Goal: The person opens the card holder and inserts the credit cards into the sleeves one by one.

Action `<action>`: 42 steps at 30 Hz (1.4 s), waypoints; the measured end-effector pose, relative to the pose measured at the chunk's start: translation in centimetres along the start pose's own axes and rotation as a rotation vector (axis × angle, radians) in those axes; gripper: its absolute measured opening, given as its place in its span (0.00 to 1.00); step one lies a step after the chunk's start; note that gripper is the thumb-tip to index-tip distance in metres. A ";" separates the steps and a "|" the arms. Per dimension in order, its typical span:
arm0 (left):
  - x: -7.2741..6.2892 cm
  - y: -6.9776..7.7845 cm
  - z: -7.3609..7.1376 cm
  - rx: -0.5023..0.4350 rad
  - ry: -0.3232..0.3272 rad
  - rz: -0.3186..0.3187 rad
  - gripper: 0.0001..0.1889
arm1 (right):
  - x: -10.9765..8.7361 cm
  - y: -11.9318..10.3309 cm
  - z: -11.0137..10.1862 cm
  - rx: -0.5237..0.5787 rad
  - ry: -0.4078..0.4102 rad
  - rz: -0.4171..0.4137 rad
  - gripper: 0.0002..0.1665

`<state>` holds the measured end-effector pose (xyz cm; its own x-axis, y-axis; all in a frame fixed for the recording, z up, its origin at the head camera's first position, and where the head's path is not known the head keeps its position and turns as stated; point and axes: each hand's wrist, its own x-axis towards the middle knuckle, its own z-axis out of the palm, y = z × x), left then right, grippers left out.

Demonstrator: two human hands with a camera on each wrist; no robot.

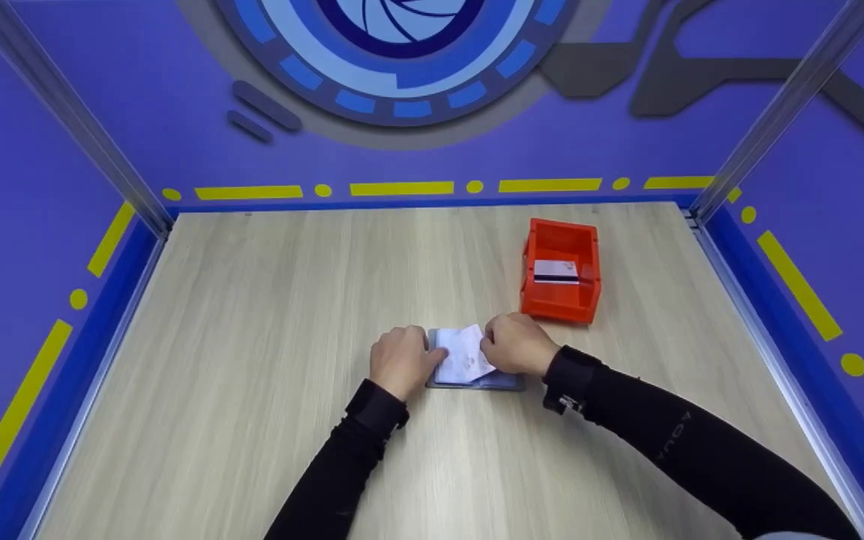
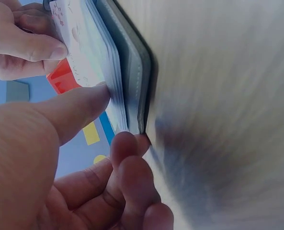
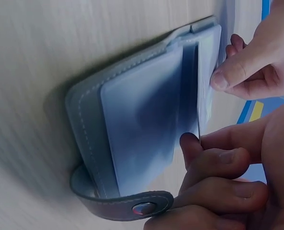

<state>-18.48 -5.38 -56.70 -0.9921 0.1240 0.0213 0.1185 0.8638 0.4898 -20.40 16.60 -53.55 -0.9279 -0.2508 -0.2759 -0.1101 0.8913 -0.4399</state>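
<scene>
A grey card holder (image 1: 505,382) with clear plastic sleeves lies open on the table. Its snap strap (image 3: 120,205) sticks out in the right wrist view. My left hand (image 1: 402,361) grips the holder's left edge, thumb on top of the sleeves (image 2: 114,72) and fingertips at the edge. With thumb and index finger, my right hand (image 1: 518,345) pinches a whitish card (image 1: 475,360) with a small reddish print, tilted up over the holder. In the right wrist view this card shows edge-on; whether part of it sits in a sleeve, I cannot tell.
Behind my right hand stands a red-orange plastic box (image 1: 558,310). Inside it lies a white card (image 1: 556,268) with a dark stripe. Blue-purple panels (image 1: 447,161) border the wooden table (image 1: 282,300) at the back and both sides.
</scene>
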 end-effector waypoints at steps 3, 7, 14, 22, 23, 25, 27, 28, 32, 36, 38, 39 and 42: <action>0.1 0.0 0.0 0.007 -0.003 -0.002 0.22 | 0.0 -0.3 0.1 0.005 0.004 0.015 0.15; 0.0 -0.1 -0.1 0.005 -0.007 -0.002 0.22 | 0.0 -0.4 0.2 0.013 -0.004 0.039 0.15; 0.1 0.0 -0.1 -0.001 -0.001 -0.001 0.24 | -0.1 -0.4 0.3 0.022 0.031 0.046 0.16; 0.0 0.1 -0.1 -0.003 0.016 0.005 0.25 | -0.4 -0.9 0.7 0.003 0.041 0.026 0.25; 0.0 0.1 -0.1 -0.001 0.016 0.007 0.25 | -0.4 -0.9 0.7 -0.001 0.043 0.021 0.26; 0.0 0.1 -0.1 0.004 0.013 0.008 0.25 | -0.4 -0.9 0.8 -0.004 0.040 0.016 0.26; -0.1 0.1 -0.1 0.009 0.013 0.009 0.25 | -0.4 -1.0 0.9 -0.007 0.035 0.013 0.26; -0.1 0.1 -0.1 0.008 0.014 0.010 0.25 | -0.4 -1.1 0.9 -0.003 0.031 0.014 0.26; -0.1 0.1 -0.1 0.009 0.016 0.012 0.25 | -0.2 -1.2 1.1 0.015 0.020 0.023 0.25; -0.1 0.1 -0.2 0.004 0.014 0.012 0.26 | -0.1 -1.3 1.4 0.023 0.016 0.030 0.25; 0.0 0.1 -0.2 -0.001 0.012 0.010 0.26 | -0.1 -1.4 1.5 0.020 0.016 0.028 0.25; 0.0 0.1 -0.2 -0.004 0.012 0.009 0.25 | 0.0 -1.5 1.5 0.019 0.017 0.026 0.25; -0.1 0.1 -0.1 -0.007 0.009 0.007 0.25 | 0.0 -1.6 1.7 0.017 0.016 0.029 0.23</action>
<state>-18.40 -5.38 -56.54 -0.9915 0.1259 0.0326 0.1254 0.8595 0.4955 -19.58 14.50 -54.28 -0.9362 -0.2186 -0.2753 -0.0770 0.8917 -0.4461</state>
